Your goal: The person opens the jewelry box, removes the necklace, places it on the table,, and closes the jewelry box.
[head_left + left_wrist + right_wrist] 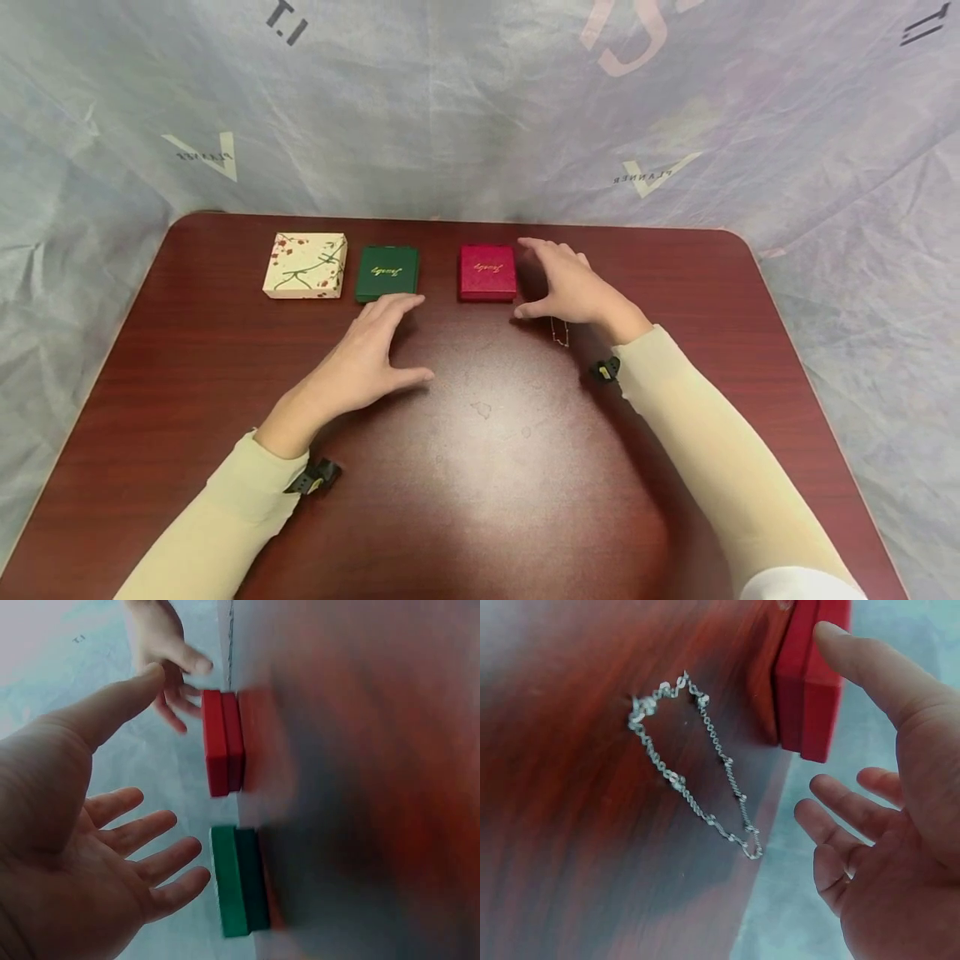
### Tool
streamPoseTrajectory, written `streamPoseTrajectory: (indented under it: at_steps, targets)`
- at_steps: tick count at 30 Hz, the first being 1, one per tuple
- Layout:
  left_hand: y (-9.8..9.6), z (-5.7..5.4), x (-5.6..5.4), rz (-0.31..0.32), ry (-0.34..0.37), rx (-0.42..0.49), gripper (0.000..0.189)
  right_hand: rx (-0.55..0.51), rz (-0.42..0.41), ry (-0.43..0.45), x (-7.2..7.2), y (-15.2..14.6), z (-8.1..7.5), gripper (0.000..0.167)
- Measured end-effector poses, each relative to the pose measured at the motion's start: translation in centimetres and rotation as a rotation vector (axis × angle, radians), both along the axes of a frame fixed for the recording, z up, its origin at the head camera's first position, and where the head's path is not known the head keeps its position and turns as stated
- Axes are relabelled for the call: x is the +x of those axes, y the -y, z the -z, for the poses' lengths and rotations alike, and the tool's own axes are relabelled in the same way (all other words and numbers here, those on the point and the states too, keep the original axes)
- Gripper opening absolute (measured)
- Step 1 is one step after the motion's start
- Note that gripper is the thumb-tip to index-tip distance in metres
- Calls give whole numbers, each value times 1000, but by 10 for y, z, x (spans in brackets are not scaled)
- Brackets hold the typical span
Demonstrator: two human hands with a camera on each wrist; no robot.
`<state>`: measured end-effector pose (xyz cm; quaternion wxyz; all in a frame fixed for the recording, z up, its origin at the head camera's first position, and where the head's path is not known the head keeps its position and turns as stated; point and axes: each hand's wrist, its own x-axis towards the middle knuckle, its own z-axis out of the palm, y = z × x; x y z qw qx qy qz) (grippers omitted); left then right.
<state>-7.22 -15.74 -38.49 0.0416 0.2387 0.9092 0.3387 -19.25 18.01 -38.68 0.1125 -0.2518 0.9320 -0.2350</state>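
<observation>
- Nearest, pale long sleeves [217, 508] lead up to both hands, over a glossy reddish-brown wooden table [480, 500].
- The left hand [352, 362] holds nothing; its fingers are extended and the thumb stands well apart, just in front of the green box, without touching it in the left wrist view.
- A thin silvery chain [675, 778] with small bright links lies in a narrow loop on the table, partly hidden from the head view by the right hand.
- The right hand [570, 283] grips nothing, thumb and fingers parted beside the red box's right side; whether the thumb touches it, I cannot tell.
- Farther off, a red square lidded box [487, 271] with gold lettering, a green square lidded box [387, 273] with similar lettering and a cream flower-patterned box [306, 265] stand in a row, right to left.
- Behind hangs creased grey printed cloth [427, 108].
</observation>
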Motion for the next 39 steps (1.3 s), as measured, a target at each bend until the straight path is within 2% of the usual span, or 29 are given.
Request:
streamPoseTrajectory:
  at_steps: [5, 10, 14, 19, 28, 34, 39]
  targets:
    - [12, -4, -16, -25, -23, -33, 103, -11, -15, -38, 19, -11, -6, 104]
    - [24, -8, -37, -51, -35, -95, 102, -37, -76, -77, 42, -19, -12, 76]
    - [33, -11, -54, -47, -67, -146, 101, -39, -148, -171, 64, -21, -17, 62]
    - [41, -13, -76, -32, -49, -204, 103, -30, -236, -285, 88, -21, -20, 56]
    - [47, -7, -103, 14, 44, -334, 112, -34, -336, -351, 126, -14, -21, 54]
    - [44, -6, -113, 13, 100, -443, 114, -37, -343, -359, 136, -13, -21, 54]
    - [41, -5, -117, 13, 113, -465, 110, -25, -343, -352, 139, -13, -20, 55]
